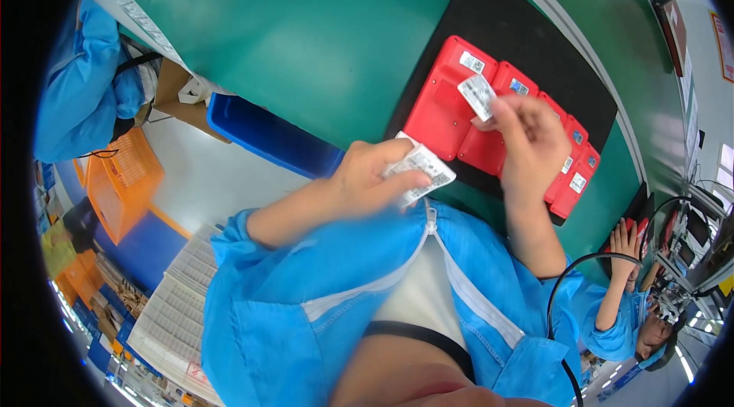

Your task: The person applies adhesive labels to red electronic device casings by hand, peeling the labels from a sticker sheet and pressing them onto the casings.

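Left hand [367, 178] closed around a small stack of white labels [422, 170], fingers clamped on it just above the blue jacket. Right hand [531, 139] raised over the row of red plastic housings [443, 105], fingers pinching a single white label [477, 95]. Housings lying on a black mat [497, 17] on the green table [321, 32]. Blue bin [267, 136] at the table edge.

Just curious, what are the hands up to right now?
Left hand holds label sheet. Right hand pinches one label over red cases. Nothing in the way.
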Available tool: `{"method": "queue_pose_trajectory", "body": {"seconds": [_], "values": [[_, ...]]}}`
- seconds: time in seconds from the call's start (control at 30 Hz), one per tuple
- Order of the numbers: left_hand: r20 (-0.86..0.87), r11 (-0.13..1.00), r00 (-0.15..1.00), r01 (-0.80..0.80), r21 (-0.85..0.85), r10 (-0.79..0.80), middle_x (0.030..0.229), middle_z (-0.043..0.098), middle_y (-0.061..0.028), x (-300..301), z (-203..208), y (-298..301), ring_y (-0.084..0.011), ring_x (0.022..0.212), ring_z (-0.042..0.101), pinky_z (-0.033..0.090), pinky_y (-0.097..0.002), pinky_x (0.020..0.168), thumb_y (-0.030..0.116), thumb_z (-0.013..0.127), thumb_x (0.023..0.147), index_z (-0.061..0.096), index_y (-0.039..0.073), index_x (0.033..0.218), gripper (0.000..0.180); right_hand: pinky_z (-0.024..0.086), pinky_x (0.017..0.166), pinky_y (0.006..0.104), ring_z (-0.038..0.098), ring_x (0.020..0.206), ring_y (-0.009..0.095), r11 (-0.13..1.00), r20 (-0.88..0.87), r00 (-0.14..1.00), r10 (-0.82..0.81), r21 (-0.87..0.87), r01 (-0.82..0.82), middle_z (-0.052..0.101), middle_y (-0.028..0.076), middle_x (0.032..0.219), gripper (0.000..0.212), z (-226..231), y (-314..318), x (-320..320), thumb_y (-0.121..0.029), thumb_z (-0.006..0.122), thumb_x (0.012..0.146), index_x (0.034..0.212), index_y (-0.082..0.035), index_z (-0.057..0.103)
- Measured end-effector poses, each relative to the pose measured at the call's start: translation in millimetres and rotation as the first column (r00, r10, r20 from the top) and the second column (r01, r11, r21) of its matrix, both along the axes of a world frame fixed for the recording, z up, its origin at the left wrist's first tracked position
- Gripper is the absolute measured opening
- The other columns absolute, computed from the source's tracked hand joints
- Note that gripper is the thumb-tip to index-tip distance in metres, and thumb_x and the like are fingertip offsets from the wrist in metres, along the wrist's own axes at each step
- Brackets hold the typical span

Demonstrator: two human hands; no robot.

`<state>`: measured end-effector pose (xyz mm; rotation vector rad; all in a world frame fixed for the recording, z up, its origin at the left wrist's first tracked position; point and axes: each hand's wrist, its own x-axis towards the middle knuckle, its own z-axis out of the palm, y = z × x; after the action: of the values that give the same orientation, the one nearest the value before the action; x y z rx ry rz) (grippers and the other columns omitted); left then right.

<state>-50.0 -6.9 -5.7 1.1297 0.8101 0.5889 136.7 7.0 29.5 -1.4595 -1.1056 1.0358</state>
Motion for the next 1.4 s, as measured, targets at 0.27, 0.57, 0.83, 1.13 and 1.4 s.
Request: {"method": "queue_pose_trajectory", "body": {"seconds": [0.27,0.57,0.83,1.13,1.4], "values": [[-0.038,0.934,0.997,0.071,0.351,-0.061,0.073,0.061,-0.0126,-11,-6,13,-0.0235,0.061,0.061,0.046,-0.0270,0.053,0.021,0.062,0.074,0.057,0.001,0.082,0.021,0.043,0.044,0.0157,0.055,0.049,0.008,0.933,0.033,0.997,0.071,-0.357,-0.055,0.059,0.009,0.063,0.012,-4,19,0,-0.005,0.062,0.075,0.081,0.004,0.058],[-0.020,0.949,0.989,0.146,0.280,-0.146,0.074,0.061,-0.0129,-13,-11,18,-0.0225,0.062,0.061,0.046,-0.0261,0.053,0.021,0.062,0.075,0.057,0.001,0.082,0.022,0.043,0.045,0.0154,0.056,0.051,0.008,0.927,0.051,0.997,0.060,-0.374,-0.037,0.060,0.009,0.065,0.014,-4,19,-3,-0.007,0.063,0.075,0.082,0.004,0.059],[0.043,0.963,0.988,0.135,0.234,-0.149,0.073,0.060,-0.0114,-13,-14,13,-0.0204,0.061,0.060,0.045,-0.0251,0.053,0.015,0.056,0.078,0.055,0.001,0.086,0.016,0.043,0.045,0.0153,0.056,0.050,0.008,0.924,0.125,0.985,0.119,-0.378,-0.064,0.059,0.008,0.062,0.014,-3,25,-2,-0.008,0.063,0.075,0.081,0.003,0.059],[0.089,0.939,0.958,0.244,0.242,-0.271,0.092,0.055,-0.0128,-25,7,7,-0.0195,0.082,0.054,0.042,-0.0287,0.072,0.014,0.050,0.080,0.049,0.000,0.098,0.022,0.042,0.049,0.0217,0.055,0.055,0.010,0.877,0.503,0.746,0.437,-0.422,-0.229,0.057,0.002,0.062,0.024,10,16,7,-0.020,0.070,0.068,0.071,-0.004,0.052],[0.114,0.889,0.987,0.054,0.454,-0.118,0.117,0.042,-0.0228,-51,5,-13,-0.0340,0.107,0.042,0.028,-0.0391,0.094,0.016,0.042,0.084,0.034,-0.001,0.120,0.040,0.039,0.073,0.0275,0.049,0.083,0.018,0.819,0.263,0.837,0.480,0.206,-0.535,0.055,0.007,0.087,0.012,4,-22,-20,-0.004,0.066,0.067,0.076,-0.003,0.059]]}}
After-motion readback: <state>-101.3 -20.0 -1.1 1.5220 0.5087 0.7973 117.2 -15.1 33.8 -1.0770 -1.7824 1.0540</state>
